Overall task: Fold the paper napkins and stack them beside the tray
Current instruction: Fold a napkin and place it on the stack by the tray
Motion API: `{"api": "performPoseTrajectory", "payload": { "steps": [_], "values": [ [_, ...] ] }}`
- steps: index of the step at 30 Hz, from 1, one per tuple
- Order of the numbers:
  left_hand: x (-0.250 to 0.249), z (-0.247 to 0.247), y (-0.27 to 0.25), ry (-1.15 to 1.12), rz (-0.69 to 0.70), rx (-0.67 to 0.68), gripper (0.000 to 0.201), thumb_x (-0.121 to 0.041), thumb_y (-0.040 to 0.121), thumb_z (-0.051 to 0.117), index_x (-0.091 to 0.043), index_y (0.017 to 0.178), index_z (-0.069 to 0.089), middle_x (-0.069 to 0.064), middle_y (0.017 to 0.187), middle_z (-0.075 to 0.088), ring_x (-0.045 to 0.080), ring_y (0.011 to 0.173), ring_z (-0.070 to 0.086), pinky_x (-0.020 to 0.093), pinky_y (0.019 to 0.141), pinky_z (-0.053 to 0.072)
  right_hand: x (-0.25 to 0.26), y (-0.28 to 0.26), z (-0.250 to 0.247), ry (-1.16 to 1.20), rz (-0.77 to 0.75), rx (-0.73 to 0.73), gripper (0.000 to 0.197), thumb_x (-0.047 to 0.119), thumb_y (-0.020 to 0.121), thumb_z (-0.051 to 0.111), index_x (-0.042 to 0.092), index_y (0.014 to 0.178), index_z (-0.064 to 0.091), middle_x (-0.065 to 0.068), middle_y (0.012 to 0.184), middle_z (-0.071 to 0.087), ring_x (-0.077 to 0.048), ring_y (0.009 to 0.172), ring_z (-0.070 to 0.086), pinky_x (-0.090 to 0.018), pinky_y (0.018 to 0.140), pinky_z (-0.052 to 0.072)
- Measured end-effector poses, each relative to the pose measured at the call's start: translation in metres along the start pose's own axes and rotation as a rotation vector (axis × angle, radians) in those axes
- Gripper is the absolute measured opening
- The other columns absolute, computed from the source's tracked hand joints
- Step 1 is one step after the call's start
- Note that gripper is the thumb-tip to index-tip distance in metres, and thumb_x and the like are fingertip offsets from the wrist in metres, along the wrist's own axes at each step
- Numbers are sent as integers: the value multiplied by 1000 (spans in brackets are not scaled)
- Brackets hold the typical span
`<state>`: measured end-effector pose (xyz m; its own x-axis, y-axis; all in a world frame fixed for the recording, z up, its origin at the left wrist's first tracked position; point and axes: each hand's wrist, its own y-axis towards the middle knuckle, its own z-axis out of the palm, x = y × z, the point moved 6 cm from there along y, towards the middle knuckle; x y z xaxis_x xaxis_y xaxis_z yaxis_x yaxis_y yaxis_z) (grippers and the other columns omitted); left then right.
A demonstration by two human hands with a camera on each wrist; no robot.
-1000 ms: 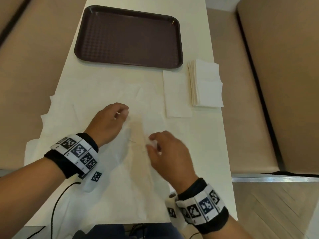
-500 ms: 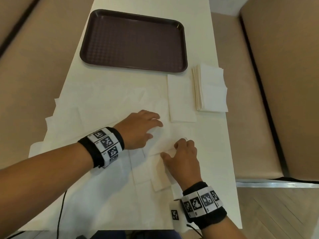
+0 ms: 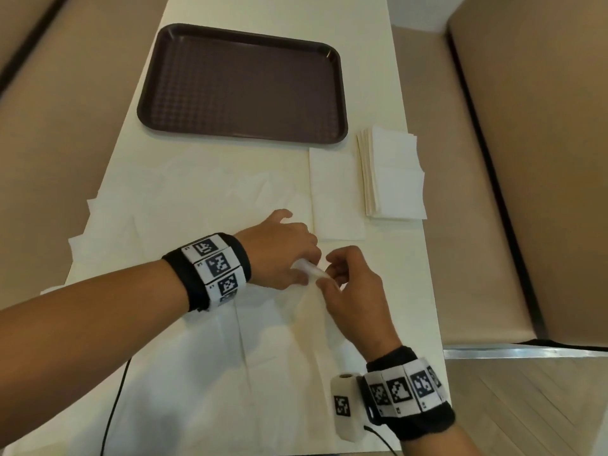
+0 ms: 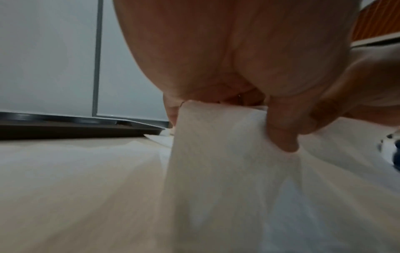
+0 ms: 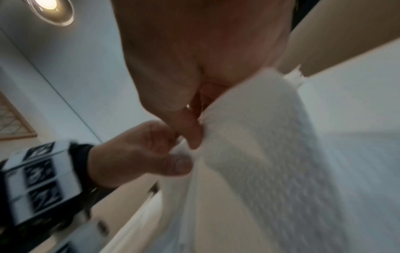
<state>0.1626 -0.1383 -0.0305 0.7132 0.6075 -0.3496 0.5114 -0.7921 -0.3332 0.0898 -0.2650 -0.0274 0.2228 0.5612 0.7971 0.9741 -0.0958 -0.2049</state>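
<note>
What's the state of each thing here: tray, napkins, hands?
tray: empty, flat on the table.
napkin stack: folded, piled beside the tray's near right corner.
single folded napkin: flat, left of the stack.
held napkin: edge lifted, pinched by both hands.
unfolded napkins: spread flat, overlapping.
left hand: pinching the napkin.
right hand: pinching the napkin.

I saw thin matt white paper in the napkin [image 3: 309, 274], finely embossed up close; the folded stack [image 3: 393, 179] looked the same. The tray [image 3: 243, 83] was dark brown plastic, dimpled, slight sheen. The table [image 3: 408, 291] was smooth, matt cream.
</note>
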Motion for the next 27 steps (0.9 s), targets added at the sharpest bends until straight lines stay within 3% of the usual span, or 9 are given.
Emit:
{"api": "performPoseTrajectory", "payload": {
  "steps": [3,6,8,12,17,20,22,24,27],
  "values": [
    [19,-21,1,-366,-141,-161,14,-44,90,67,-31,89,62,-12,84,63,9,85,59,31,84,45,0,17,-28,38,32,-14,19,21,85,78,22,96,63,7,83,68,-1,76,62,-14,66,49],
    [39,-32,2,-626,-265,-314,21,-39,85,75,-27,81,58,-10,79,61,8,75,57,27,66,42,-7,30,-51,303,153,-37,10,13,86,76,21,92,72,1,89,76,-15,84,72,-32,74,58],
    [43,-29,5,-652,-291,-264,24,-41,81,79,-27,85,59,-9,84,63,10,78,59,28,68,46,-2,41,-63,338,115,-60,19,9,88,74,26,98,72,2,95,77,-17,89,73,-33,79,59],
    [39,-36,12,-717,-235,-283,42,-40,76,84,-36,111,60,-21,108,65,-1,103,59,23,88,47,27,65,-74,-4,-52,69,9,17,91,71,24,96,74,6,89,74,-10,82,68,-28,73,55],
    [28,-65,27,-823,-202,-324,8,-31,91,72,-31,99,71,-10,94,73,8,86,69,32,81,56,55,90,-85,-91,-138,61,14,29,89,73,17,96,74,1,89,74,-20,83,71,-45,79,59],
    [38,-70,36,-1117,-284,-472,17,-24,97,64,-18,111,71,2,107,75,21,99,72,40,90,58,36,97,-90,233,40,-61,31,41,79,80,17,96,68,-1,94,75,-23,88,73,-48,80,61],
    [44,-65,44,-1385,-358,-520,21,-22,101,58,-14,118,68,6,116,73,26,106,70,42,90,58,13,90,-70,460,206,28,38,37,80,81,12,106,69,-5,103,76,-25,94,74,-49,84,61],
    [50,-60,52,-1517,-420,-540,24,-22,104,52,-15,122,66,3,118,73,22,105,71,38,87,59,-2,76,-49,501,294,115,29,23,88,76,8,113,69,-8,102,77,-26,89,75,-43,80,62],
    [62,-56,63,-1469,-487,-549,27,-22,105,49,-15,127,63,1,120,71,19,104,69,37,90,57,-21,67,-36,498,387,63,14,12,93,69,2,103,69,-13,84,75,-25,69,71,-32,64,58]
  ]
}}
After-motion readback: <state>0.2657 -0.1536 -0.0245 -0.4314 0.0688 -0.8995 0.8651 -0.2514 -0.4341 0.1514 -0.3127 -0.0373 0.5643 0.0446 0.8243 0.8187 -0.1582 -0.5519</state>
